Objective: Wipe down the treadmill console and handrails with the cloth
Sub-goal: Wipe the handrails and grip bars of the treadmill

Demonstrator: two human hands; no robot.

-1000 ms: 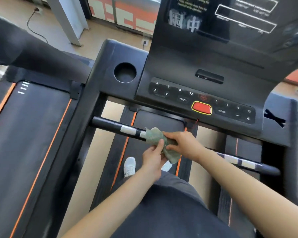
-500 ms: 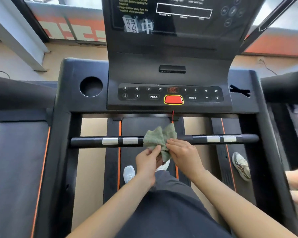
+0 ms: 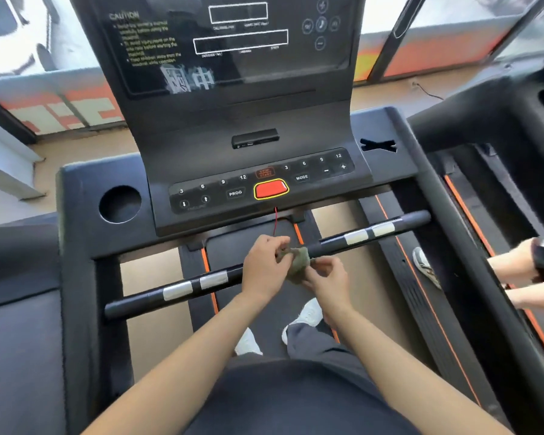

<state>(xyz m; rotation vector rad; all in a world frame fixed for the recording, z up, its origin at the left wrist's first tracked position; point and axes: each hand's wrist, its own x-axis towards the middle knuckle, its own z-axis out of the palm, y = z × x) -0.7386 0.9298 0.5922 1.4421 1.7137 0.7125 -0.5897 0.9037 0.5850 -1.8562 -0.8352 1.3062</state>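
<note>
1 cloth (image 3: 299, 262) ctr frame, pinched by both hands: left hand (image 3: 264, 265) + right hand (image 3: 325, 277), close together at 1 handrail (image 3: 182, 288). 1 cup holder (image 3: 120, 204) mid-left.

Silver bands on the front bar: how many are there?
4 silver bands on the bar: two left of the left hand, two right of the right hand. The cloth may hide more.
</note>
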